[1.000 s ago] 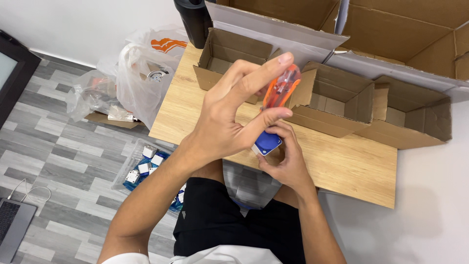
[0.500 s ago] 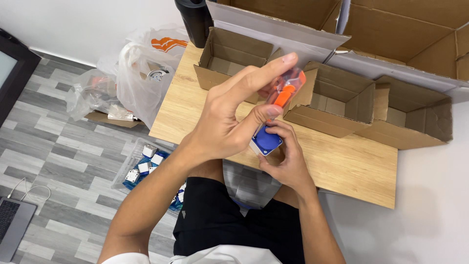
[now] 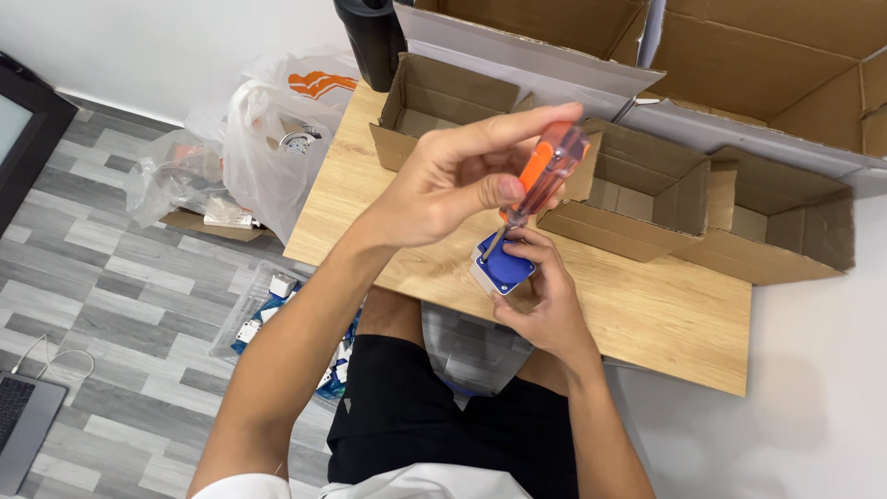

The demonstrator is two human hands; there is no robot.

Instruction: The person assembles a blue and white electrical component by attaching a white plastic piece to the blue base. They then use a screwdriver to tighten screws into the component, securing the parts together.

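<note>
My left hand grips an orange-handled screwdriver and holds it upright, its metal tip pressed down into a small blue and white socket. My right hand cups that socket from below and from the right, just above the front part of the wooden table. The fingers of the right hand wrap around the socket's white edge.
Several open cardboard boxes stand along the back of the table, and a black cylinder stands at its far left corner. On the floor lie white plastic bags, a clear tray of small blue-and-white parts and a laptop.
The left hand has tilted the screwdriver more upright and brought its tip down onto the blue socket. The right hand keeps the socket in nearly the same place.
</note>
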